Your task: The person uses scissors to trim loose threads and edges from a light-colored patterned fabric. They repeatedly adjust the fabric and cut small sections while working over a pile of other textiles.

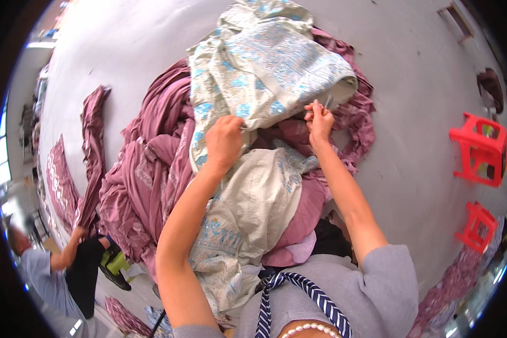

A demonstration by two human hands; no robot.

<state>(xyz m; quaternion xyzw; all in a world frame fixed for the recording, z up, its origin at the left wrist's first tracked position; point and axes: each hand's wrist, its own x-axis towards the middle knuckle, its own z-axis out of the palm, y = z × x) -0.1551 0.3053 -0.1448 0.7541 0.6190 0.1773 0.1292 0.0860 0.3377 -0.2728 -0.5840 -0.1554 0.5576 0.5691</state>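
Note:
A cream cloth (281, 62) with blue and silvery patterning is spread over the far part of a fabric pile and runs down toward my lap. My left hand (225, 139) is closed on its near edge, gathering a fold between the fingers. To the right, my right hand (319, 121) is closed with a small grey metal tool (328, 102) sticking up from its fingers. It looks like thread snips, but the shape is not sharp. That hand is close to the cloth's right edge. More cream cloth (267, 177) lies bunched between my forearms.
Mauve cloth (146, 169) is heaped left of and beneath the cream piece. On the grey surface (408, 112) at right stand two red plastic stools (481, 149). At lower left a co-worker (50, 281) holds a long mauve cloth (93, 152).

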